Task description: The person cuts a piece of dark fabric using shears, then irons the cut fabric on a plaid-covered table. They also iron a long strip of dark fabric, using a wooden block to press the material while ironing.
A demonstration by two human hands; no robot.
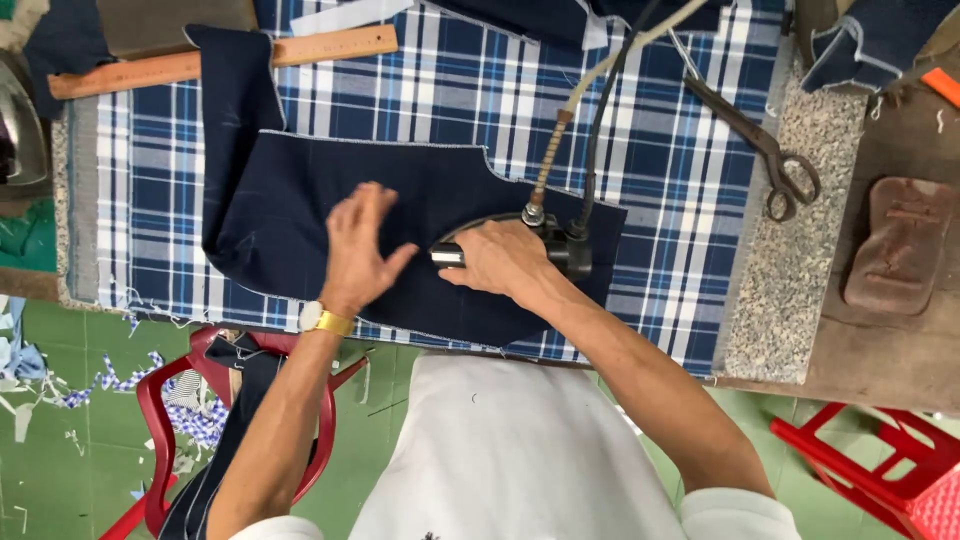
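Left hand [358, 250] open, flat on navy cloth [300, 215] just left of the iron [520, 240]; cloth looks soft, light, prob. slides w/o pinning. Right hand [497, 262] closed round iron handle, iron mid-cloth; looks heavy, hot, so grip handle only.

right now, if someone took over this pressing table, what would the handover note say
Left hand: flat on the navy fabric piece, fingers spread, holding nothing.
Right hand: closed on the handle of the iron, which sits on the same piece.
Layout: the piece lies on a blue plaid cloth; scissors to the right, wooden ruler at the far edge.
Done or left: creases cannot be judged from here.
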